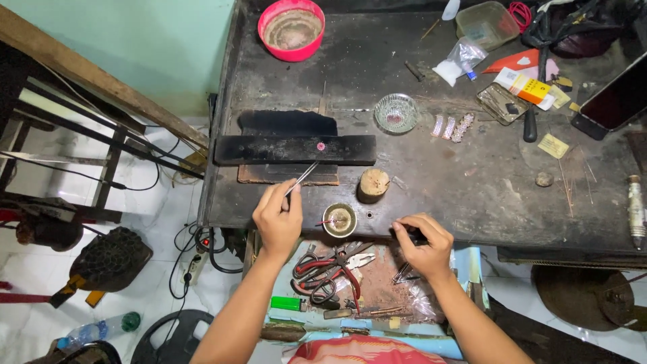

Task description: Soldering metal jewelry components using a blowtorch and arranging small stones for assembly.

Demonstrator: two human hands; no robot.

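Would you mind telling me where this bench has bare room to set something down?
Bare bench lies between the wooden stub and the small stone, and between the pink bowl and glass dish. The far right corner, around the phone, is crowded.

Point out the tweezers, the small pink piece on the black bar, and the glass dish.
tweezers [304, 176], head view, middle of the metal shaft
pink piece [321, 146], head view, its centre
glass dish [396, 112], head view, its bottom
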